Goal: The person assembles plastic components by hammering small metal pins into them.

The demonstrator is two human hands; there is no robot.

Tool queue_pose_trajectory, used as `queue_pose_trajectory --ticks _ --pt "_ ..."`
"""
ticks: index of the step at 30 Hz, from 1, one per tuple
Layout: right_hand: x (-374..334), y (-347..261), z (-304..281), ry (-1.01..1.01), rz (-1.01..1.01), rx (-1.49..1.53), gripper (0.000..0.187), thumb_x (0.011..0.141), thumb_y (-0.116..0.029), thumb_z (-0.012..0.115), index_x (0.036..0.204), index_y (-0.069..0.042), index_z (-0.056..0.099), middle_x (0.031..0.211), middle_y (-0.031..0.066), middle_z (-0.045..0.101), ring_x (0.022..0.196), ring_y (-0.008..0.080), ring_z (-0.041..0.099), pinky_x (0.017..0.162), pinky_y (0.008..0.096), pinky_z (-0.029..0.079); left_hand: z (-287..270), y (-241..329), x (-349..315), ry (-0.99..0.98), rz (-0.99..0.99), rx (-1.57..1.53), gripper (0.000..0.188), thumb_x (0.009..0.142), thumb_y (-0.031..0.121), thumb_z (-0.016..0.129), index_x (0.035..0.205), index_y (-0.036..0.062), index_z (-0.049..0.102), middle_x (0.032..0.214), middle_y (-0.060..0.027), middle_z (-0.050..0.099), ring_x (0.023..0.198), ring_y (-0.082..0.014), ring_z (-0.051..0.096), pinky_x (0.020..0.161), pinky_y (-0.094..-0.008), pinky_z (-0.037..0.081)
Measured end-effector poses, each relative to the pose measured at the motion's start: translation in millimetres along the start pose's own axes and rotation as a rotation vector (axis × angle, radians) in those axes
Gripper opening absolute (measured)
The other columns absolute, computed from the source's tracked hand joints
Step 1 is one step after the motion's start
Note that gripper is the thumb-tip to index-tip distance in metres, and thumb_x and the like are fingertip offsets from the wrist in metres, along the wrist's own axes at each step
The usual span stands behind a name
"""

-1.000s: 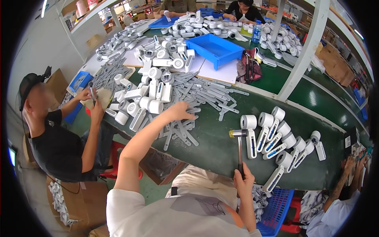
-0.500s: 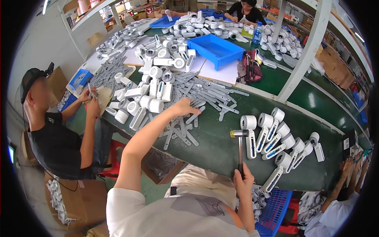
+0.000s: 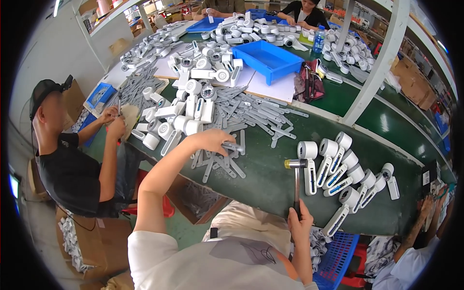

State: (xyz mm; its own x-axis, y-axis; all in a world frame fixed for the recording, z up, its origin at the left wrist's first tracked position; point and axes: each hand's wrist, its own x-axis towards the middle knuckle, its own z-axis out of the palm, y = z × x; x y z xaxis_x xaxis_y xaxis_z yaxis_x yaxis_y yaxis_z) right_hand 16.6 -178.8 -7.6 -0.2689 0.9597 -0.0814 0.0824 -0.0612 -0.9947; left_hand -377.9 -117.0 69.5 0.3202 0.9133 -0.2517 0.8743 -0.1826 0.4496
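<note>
My left hand (image 3: 215, 140) is closed around a few flat grey plastic strips (image 3: 234, 146), whose ends stick out past the fingers. It hovers at the near side of a loose heap of such grey strips (image 3: 261, 115). My right hand (image 3: 300, 221) grips a hammer (image 3: 297, 186) by its dark handle near the table's front edge. The hammer stands head up, its head part yellow, part metal and dark. Just right of it lie several white round-headed handheld units (image 3: 310, 178), like small fans, their long handles showing open slots with blue inside.
More white units (image 3: 193, 108) pile up beyond my left arm and across the far table. A blue tray (image 3: 267, 63) sits behind the strips, beside a metal post (image 3: 374, 72). One co-worker (image 3: 72, 154) works at left, others opposite and at right. A blue basket (image 3: 338, 256) stands below.
My left hand has drawn back toward me and slightly left from the heap, closing around grey strips. The right hand and hammer stay nearly the same; the whole view has shifted slightly.
</note>
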Motion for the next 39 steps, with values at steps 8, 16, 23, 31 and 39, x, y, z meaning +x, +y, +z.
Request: queue_pose_trajectory --ticks 8,16,23,31,39 --pt "0 -3 1 -0.002 0.003 0.009 0.036 0.088 0.000 0.058 0.124 0.003 0.055 0.064 -0.0037 0.051 0.053 0.0031 0.045 0.046 0.0199 0.035 15 -9 0 0.071 0.144 0.140 0.028 0.068 0.017 0.077 0.092 0.0086 0.065 0.100 -0.0074 0.060 0.095 -0.0303 0.060 0.075 -0.0396 0.048" --pt "3 6 1 -0.009 -0.047 -0.003 0.038 0.090 0.000 0.055 0.128 0.002 0.052 0.060 -0.0035 0.050 0.043 0.0033 0.041 0.040 0.0190 0.030 24 13 -3 0.130 0.176 0.156 0.026 0.073 0.017 0.074 0.094 0.0088 0.061 0.088 -0.0082 0.064 0.087 -0.0309 0.063 0.070 -0.0405 0.050" --pt "6 3 4 -0.020 -0.035 -0.007 0.038 0.090 -0.001 0.054 0.128 0.001 0.052 0.059 -0.0027 0.049 0.042 0.0037 0.041 0.039 0.0198 0.030 25 9 0 0.185 0.351 0.154 0.034 0.070 0.015 0.072 0.101 0.0095 0.059 0.105 -0.0064 0.060 0.100 -0.0284 0.058 0.077 -0.0400 0.050" --pt "-2 -7 3 0.004 0.059 0.056 0.038 0.090 0.000 0.053 0.128 0.002 0.051 0.057 -0.0017 0.049 0.041 0.0044 0.040 0.037 0.0206 0.029 -37 -90 -38 0.677 -0.297 0.290 0.030 0.084 0.027 0.061 0.108 0.0126 0.050 0.079 -0.0185 0.066 0.076 -0.0385 0.065 0.065 -0.0496 0.051" --pt "1 -10 5 0.040 0.073 0.071 0.038 0.090 0.001 0.051 0.129 0.003 0.051 0.056 -0.0021 0.049 0.039 0.0042 0.039 0.036 0.0197 0.028 -139 -228 -85 1.049 -0.896 0.687 0.099 0.061 0.028 0.084 0.143 0.0259 0.028 0.145 -0.0120 0.035 0.132 -0.0311 0.036 0.097 -0.0623 0.036"
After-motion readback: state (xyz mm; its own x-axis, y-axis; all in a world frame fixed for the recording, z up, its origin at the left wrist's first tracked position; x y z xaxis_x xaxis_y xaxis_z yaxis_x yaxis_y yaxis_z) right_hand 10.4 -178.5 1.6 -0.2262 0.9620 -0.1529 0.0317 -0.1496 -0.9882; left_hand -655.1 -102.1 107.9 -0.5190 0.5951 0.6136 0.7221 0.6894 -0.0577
